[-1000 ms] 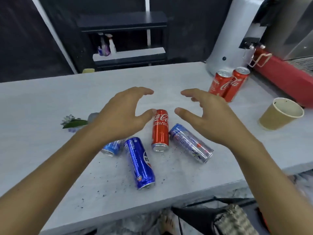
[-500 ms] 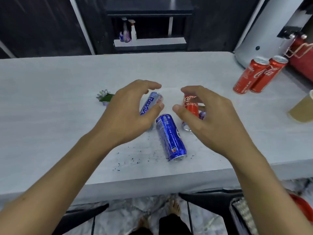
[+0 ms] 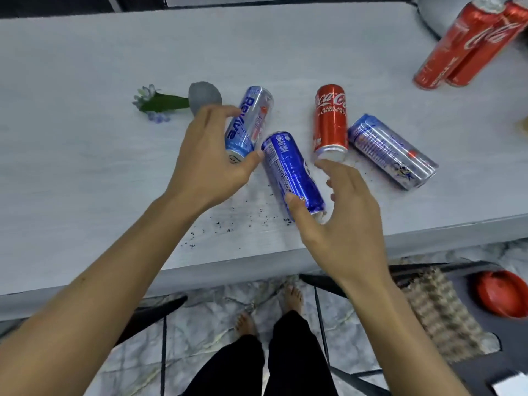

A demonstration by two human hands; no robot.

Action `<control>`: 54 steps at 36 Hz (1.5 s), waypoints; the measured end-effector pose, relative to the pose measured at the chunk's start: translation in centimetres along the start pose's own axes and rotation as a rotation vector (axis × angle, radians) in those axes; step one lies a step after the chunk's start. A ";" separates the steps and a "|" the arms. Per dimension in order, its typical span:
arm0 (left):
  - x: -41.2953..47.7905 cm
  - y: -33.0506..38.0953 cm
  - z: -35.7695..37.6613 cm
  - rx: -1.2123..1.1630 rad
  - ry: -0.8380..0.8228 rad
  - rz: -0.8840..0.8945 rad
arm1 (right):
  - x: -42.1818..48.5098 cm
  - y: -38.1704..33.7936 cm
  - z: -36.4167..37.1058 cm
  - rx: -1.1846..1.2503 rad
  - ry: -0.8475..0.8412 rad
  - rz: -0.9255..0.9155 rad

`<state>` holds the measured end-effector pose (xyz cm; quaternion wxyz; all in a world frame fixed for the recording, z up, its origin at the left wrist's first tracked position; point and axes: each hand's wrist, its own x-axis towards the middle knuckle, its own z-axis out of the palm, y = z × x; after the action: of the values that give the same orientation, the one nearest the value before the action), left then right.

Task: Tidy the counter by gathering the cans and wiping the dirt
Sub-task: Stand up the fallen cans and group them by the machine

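Note:
Several cans lie on the white counter (image 3: 85, 67). My left hand (image 3: 211, 158) curls around a silver-blue Revive can (image 3: 251, 115), fingers over its left side and thumb at its near end. My right hand (image 3: 337, 218) closes on the near end of a dark blue can (image 3: 288, 167), with the thumb pressed on its left side. Both cans still rest on the counter. A red Coca-Cola can (image 3: 330, 118) and a silver-blue can (image 3: 391, 151) lie just right of them. Dark dirt specks (image 3: 228, 224) are scattered near the front edge.
Two red cans (image 3: 463, 44) stand upright at the far right. A small flower sprig (image 3: 163, 102) in a grey pot (image 3: 204, 95) lies left of the Revive can. Below the counter edge are black chairs, a woven cushion (image 3: 437, 310) and a red object (image 3: 500, 292).
Both hands have dropped from hovering above the cans onto them: the left around the Revive can, the right around the dark blue can. The view has tilted further down.

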<state>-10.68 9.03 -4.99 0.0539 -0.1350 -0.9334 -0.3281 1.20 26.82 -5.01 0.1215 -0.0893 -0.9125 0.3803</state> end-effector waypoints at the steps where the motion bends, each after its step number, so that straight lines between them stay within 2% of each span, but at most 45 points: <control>1: 0.1 -0.2 0.3 -0.001 0.007 -0.009 | -0.3 0.2 0.4 0.000 0.004 0.007; 9: 0.3 -0.9 1.4 -0.018 0.005 -0.031 | -1.5 0.8 2.2 -0.099 -0.038 0.028; 21: 0.4 -1.0 1.6 0.041 0.069 0.013 | -1.1 0.6 2.2 -0.105 0.036 0.004; 30: 0.2 0.2 -1.2 0.063 0.148 0.041 | 0.5 -1.0 0.4 -0.079 0.166 -0.071; 39: 1.8 2.4 -5.3 0.106 0.144 0.101 | 4.7 -4.0 -2.4 -0.124 0.100 -0.169; 42: 2.4 3.2 -6.7 0.148 0.089 0.095 | 6.2 -5.2 -3.6 -0.132 0.044 -0.186; 48: 3.3 5.0 -9.8 0.195 -0.143 0.074 | 8.6 -6.8 -6.0 -0.264 -0.140 -0.144; 54: 3.5 8.0 -12.0 0.211 -0.344 0.124 | 8.5 -7.5 -9.0 -0.248 -0.167 -0.139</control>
<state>-11.62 8.24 9.85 -0.0723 -0.2400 -0.9478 -0.1969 -4.86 29.89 7.80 0.0591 -0.0084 -0.9633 0.2616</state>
